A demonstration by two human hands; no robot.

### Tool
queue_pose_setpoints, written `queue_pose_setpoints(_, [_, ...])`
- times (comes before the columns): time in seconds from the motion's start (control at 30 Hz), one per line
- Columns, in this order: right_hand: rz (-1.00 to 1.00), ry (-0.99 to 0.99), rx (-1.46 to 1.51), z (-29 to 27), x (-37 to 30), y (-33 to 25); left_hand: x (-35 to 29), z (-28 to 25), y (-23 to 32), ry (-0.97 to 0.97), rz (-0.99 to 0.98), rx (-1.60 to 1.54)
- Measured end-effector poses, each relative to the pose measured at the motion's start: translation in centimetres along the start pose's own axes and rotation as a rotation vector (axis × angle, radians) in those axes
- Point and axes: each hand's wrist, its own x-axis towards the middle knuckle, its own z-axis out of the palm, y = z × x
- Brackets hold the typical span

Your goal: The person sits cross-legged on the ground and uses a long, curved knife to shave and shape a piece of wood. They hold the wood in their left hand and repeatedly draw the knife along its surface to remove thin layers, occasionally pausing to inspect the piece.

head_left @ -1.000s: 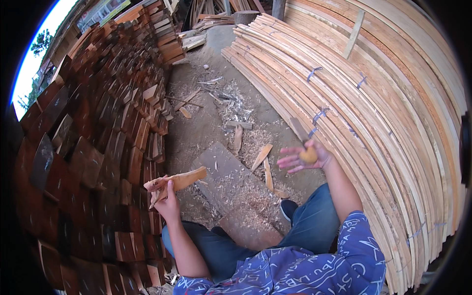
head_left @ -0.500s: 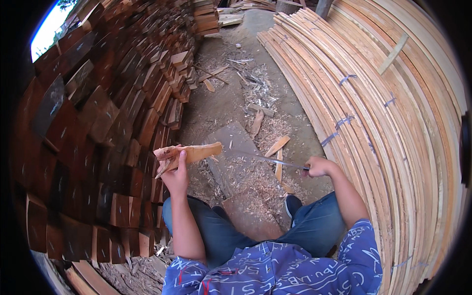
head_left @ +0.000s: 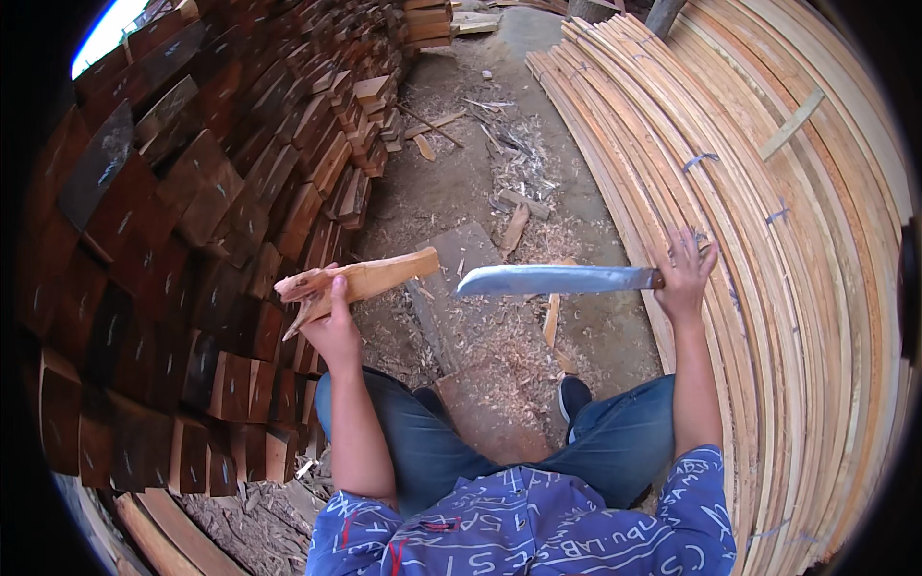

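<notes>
My left hand (head_left: 336,322) grips a rough piece of wood (head_left: 379,276) at its split, forked end, thumb along the near side. The wood's smoother, paler end points right, toward the machete. My right hand (head_left: 684,278) holds a machete (head_left: 552,279) by its handle, which is mostly hidden in the palm; some fingers stretch upward. The broad, flat side of the blade faces up, its tip pointing left. A short gap separates the tip from the wood.
Stacked dark wood blocks (head_left: 192,269) rise on the left. Long pale planks (head_left: 663,173), bundled with ties, lie along the right. Shavings (head_left: 499,374) and offcuts (head_left: 515,228) litter the ground and a flat board (head_left: 451,250) between my knees and beyond.
My right hand has moved up and slightly right, and the machete has turned from edge-on to showing its broad side. The piece of wood has shifted slightly left and up.
</notes>
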Motion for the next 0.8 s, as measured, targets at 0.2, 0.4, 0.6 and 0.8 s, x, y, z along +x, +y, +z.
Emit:
queue_pose_setpoints(0.2, [0.273, 0.469, -0.069, -0.1, 0.3, 4.4, 0.2, -0.9, -0.4, 0.024, -0.015, -0.011])
queue_pose_setpoints(0.4, [0.434, 0.491, 0.212, 1.1, -0.6, 5.1, -0.2, -0.4, -0.4, 0.007, 0.011, 0.026])
queue_pose_setpoints(0.6, [0.544, 0.417, 0.794, 5.7, -0.9, 6.0, -0.2, -0.4, -1.0, -0.015, 0.016, 0.024])
queue_pose_setpoints(0.8, [0.647, -0.19, 1.139, 7.2, -2.5, 4.4, -0.4, -0.3, -0.7, -0.032, -0.011, 0.043])
